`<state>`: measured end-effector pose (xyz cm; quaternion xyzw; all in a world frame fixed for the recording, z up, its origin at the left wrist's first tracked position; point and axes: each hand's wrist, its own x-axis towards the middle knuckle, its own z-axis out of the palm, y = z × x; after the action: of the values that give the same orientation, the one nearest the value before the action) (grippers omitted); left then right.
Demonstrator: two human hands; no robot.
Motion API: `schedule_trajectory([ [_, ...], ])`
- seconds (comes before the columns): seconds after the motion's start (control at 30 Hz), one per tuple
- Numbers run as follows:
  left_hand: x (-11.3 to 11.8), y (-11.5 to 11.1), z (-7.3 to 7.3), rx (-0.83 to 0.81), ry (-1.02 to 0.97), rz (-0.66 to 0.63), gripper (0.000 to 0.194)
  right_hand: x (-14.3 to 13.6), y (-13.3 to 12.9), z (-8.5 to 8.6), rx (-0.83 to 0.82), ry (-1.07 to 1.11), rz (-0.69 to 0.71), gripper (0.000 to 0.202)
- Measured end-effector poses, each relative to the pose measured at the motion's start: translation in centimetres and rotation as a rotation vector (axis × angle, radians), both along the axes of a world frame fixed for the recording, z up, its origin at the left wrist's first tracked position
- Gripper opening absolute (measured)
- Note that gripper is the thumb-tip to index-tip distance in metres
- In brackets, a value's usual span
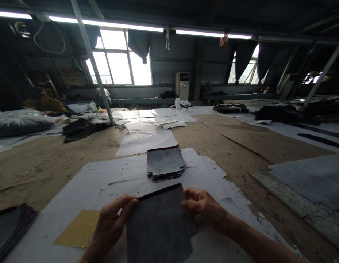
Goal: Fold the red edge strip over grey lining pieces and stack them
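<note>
With the left hand (114, 219) and right hand (204, 208) both pinching the dark grey fabric panel (158, 223), I'd keep its folded top edge evenly taut.

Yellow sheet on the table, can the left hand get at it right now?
Probably, if it lets go first: the left hand is pinching the grey piece, but the yellow sheet lies right by its wrist, with nothing seen blocking the way.

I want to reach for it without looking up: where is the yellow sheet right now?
In the head view, the yellow sheet lies on the white paper, just left of the left hand.
</note>
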<state>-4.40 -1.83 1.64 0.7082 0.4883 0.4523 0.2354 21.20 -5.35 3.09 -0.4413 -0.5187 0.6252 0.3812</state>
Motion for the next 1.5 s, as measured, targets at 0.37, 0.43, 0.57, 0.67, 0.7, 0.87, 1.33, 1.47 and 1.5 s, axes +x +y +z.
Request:
schedule_trajectory([
  [0.37,1.2,1.2,-0.1,-0.229,-0.706,0.062,0.061,-1.0,8.1,3.4,0.213,-0.242,-0.320,0.028],
  [0.43,1.3,1.5,-0.3,-0.275,-0.603,0.070,0.060,-0.3,11.2,3.1,0.206,-0.381,-0.381,0.020],
  [0.57,1.5,1.8,-0.5,-0.360,-0.476,0.048,0.062,0.7,14.9,1.9,0.191,-0.728,-0.472,0.024],
  [0.67,1.8,1.8,-0.4,-0.405,-0.421,0.029,0.061,0.8,15.7,1.6,0.263,-0.910,-0.464,0.025],
  [0.7,1.8,1.8,-0.3,-0.412,-0.403,0.021,0.060,0.8,15.8,1.7,0.297,-0.955,-0.453,0.023],
  [0.87,1.9,1.7,-0.2,-0.417,-0.352,0.001,0.060,1.0,15.9,1.9,0.465,-1.083,-0.408,0.013],
  [1.33,1.5,2.0,-1.3,-0.405,-0.241,-0.019,0.056,0.9,16.3,0.6,0.428,-1.224,-0.520,0.022],
  [1.47,1.7,1.7,-0.9,-0.411,-0.209,-0.015,0.054,0.5,15.6,0.7,0.393,-1.220,-0.572,0.035],
  [1.5,1.7,1.7,-0.8,-0.414,-0.197,-0.012,0.053,0.4,15.4,0.9,0.364,-1.213,-0.584,0.041],
])
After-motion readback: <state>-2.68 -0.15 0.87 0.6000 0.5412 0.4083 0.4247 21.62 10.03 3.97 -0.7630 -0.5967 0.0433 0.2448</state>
